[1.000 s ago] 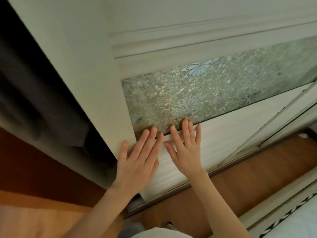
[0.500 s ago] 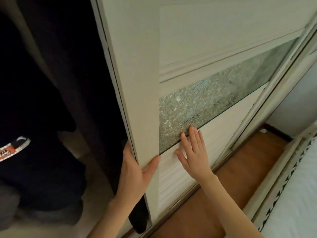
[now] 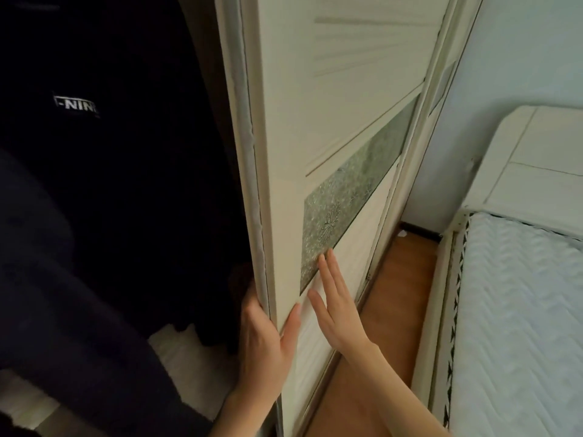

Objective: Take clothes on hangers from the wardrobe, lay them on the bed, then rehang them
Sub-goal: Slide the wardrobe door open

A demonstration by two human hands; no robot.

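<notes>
Opening step — left hand [image 3: 265,339] clasps sliding wardrobe door [image 3: 334,127] edge, right hand [image 3: 334,313] flat, open-palmed on its panel; dark hanging clothes [image 3: 126,159] exposed inside, bed [image 3: 517,310] right — next: reach for a hanger.

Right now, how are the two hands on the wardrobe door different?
The left hand wraps around the sliding door's edge, thumb on the front; the right hand lies flat on its face. The left sits lower; the right's fingertips reach the frosted glass strip. Both are bare and touch the same door.
</notes>
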